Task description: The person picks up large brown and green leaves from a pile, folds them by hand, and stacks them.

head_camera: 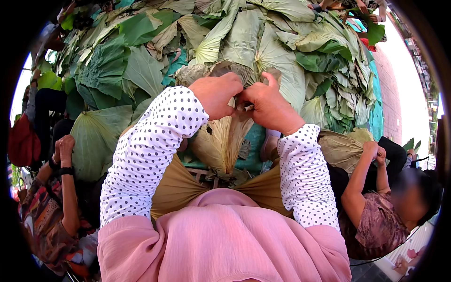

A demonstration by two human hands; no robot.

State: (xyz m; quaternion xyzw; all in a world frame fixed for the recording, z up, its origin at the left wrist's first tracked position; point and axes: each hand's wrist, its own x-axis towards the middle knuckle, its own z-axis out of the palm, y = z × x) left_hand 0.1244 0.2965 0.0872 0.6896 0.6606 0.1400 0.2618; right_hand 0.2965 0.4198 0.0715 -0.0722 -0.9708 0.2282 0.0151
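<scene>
A dried lotus leaf [222, 144], yellow-brown with radiating veins, hangs between my forearms with its narrow end pointing down. My left hand [219, 94] grips its gathered upper part. Close beside it, my right hand [269, 104] pinches a rolled, stem-like bit of the same leaf, its index finger raised. The fingertips of both hands nearly meet and partly hide the hold. Just beyond the hands, a broad pale green lotus leaf [276, 63] lies on the heap.
A large heap of green and dried lotus leaves [144, 70] spreads ahead over green sheeting [377, 102]. At the left, another person's hands [65, 149] hold a green leaf. A person at the right [387, 208] holds a brown leaf. More people are at the heap's far edges.
</scene>
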